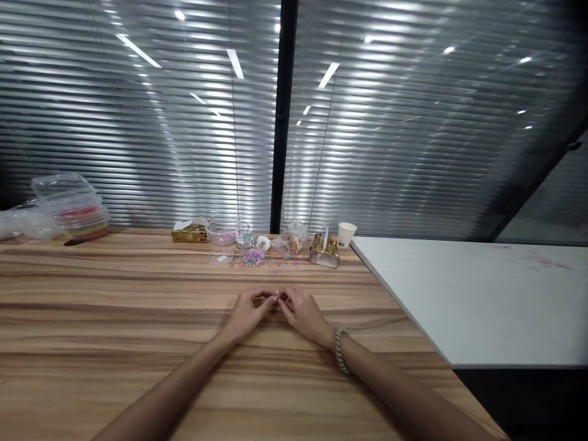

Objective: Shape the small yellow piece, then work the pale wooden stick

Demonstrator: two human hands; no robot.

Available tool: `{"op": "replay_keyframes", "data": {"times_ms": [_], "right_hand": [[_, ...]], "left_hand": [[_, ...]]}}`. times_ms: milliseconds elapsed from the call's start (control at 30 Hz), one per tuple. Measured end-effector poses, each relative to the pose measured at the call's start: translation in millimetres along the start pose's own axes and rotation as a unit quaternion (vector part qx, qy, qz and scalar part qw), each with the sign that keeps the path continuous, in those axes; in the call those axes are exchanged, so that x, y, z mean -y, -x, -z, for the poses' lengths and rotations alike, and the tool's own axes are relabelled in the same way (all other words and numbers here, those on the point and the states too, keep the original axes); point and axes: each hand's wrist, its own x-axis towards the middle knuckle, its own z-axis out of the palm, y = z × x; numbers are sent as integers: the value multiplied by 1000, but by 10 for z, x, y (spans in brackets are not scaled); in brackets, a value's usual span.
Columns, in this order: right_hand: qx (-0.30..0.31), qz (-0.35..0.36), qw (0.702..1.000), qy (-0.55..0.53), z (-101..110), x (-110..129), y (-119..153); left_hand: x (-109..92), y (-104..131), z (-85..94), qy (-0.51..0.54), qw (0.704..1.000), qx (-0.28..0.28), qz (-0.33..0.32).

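Note:
My left hand point(251, 311) and my right hand point(301, 311) meet over the wooden table point(138, 343), fingertips pinched together. Between them is a tiny whitish piece point(276, 296), too small to name; both hands seem to grip it. A coiled band circles my right wrist. Just beyond the hands, small pink and pale pieces point(282, 267) lie scattered on the wood. Behind these stands a clear tub point(253, 252) full of small purple, pink and white pieces. A clear round lid point(220, 257) lies flat to its left.
Along the back stand a gold box point(190, 232), a clear bowl point(223, 233) with pink contents, crumpled plastic bags point(294, 237), a gold tissue pack point(324, 250) and a paper cup point(346, 234). Stacked plastic containers point(76, 208) sit far left. A white table point(487, 300) adjoins at right.

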Motion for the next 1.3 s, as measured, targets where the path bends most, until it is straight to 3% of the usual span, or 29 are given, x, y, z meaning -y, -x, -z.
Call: {"op": "replay_keyframes", "data": {"times_ms": [367, 867, 1300], "right_hand": [[13, -5, 1000, 9, -5, -12, -1], [30, -27, 999, -9, 0, 0, -6], [34, -35, 999, -25, 10, 0, -7]], "left_hand": [[-23, 5, -16, 2, 1000, 23, -15], [-24, 6, -11, -31, 999, 5, -11], [1, 10, -16, 14, 1000, 12, -1]]}}
